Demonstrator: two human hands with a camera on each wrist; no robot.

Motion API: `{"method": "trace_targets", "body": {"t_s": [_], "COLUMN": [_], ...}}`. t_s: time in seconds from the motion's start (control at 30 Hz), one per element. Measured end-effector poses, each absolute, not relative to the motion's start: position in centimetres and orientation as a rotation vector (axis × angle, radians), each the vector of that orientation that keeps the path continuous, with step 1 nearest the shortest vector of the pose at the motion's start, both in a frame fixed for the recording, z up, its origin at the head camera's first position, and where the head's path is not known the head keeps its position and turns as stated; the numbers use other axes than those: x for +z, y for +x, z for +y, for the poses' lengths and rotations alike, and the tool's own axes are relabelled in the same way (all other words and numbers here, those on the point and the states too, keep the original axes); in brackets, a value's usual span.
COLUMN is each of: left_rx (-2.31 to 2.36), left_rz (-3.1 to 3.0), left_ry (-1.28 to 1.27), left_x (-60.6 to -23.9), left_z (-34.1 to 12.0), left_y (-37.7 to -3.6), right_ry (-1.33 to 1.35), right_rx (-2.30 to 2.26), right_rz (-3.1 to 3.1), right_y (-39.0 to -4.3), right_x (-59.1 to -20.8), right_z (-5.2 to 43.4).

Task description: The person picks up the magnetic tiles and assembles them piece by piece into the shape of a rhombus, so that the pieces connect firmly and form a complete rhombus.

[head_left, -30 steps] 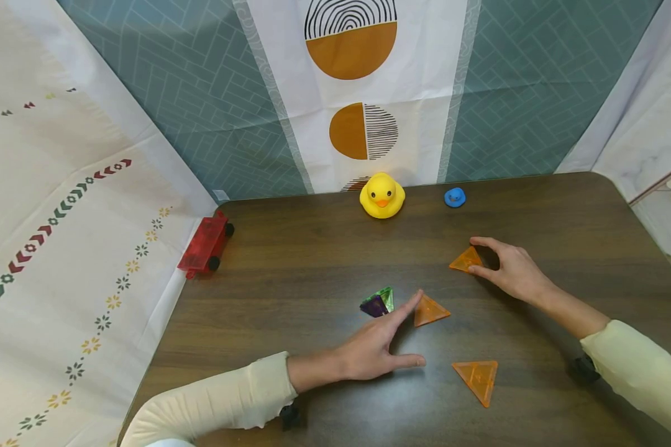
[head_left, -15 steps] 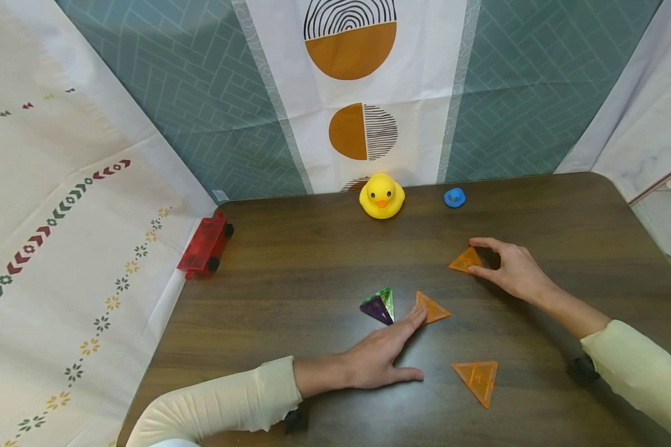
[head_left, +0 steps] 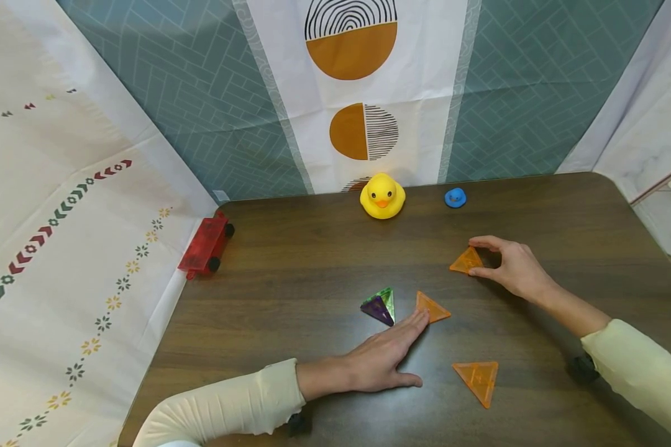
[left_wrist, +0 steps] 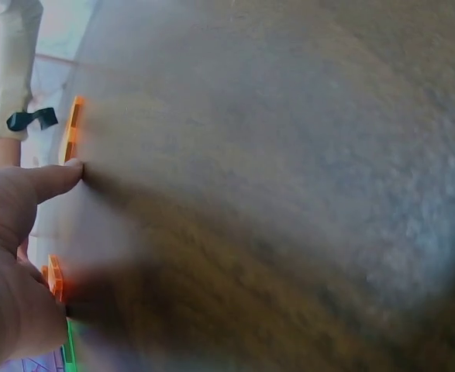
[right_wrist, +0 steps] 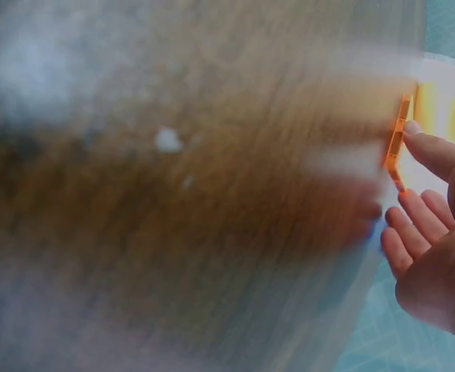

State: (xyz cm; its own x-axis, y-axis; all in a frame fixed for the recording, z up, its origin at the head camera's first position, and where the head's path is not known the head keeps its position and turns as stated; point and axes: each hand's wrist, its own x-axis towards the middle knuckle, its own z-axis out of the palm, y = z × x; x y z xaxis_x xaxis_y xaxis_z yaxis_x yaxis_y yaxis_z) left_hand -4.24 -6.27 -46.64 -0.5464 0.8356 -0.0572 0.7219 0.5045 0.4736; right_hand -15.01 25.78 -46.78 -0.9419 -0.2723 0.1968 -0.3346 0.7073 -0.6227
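Since a second ago, the left hand [head_left: 381, 359] slid back, flat fingers touching the middle orange triangle [head_left: 432, 308]. Right hand [head_left: 509, 267] pinches another triangle [head_left: 466, 261]. Nothing is joined yet.

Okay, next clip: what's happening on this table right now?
A person is working with flat orange triangle tiles on a dark wooden table. The right hand pinches one orange triangle between thumb and forefinger. The left hand lies flat, fingertips touching a second orange triangle beside a small purple and green pyramid. A third orange triangle lies untouched nearer the person. A yellow duck, a small blue toy and a red wheeled piece sit apart.
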Motion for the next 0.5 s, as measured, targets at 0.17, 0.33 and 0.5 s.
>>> {"method": "trace_targets", "body": {"t_s": [0.17, 0.33, 0.5], "left_rx": [0.559, 0.551, 0.539], "left_rz": [2.492, 2.506, 2.512], "left_ry": [1.302, 1.285, 1.268], "left_x": [-46.48, -46.36, -46.24], "left_z": [-6.16, -6.07, -5.95], "left_y": [-4.02, -3.83, -3.71], "right_ry": [0.565, 0.643, 0.653], "right_rx": [1.074, 1.059, 1.034], "right_rz": [-2.768, -2.721, -2.729], "right_y": [-14.95, -14.91, -15.0], "right_x": [-46.63, -46.61, -46.65], "right_z": [25.52, 25.35, 25.2]}}
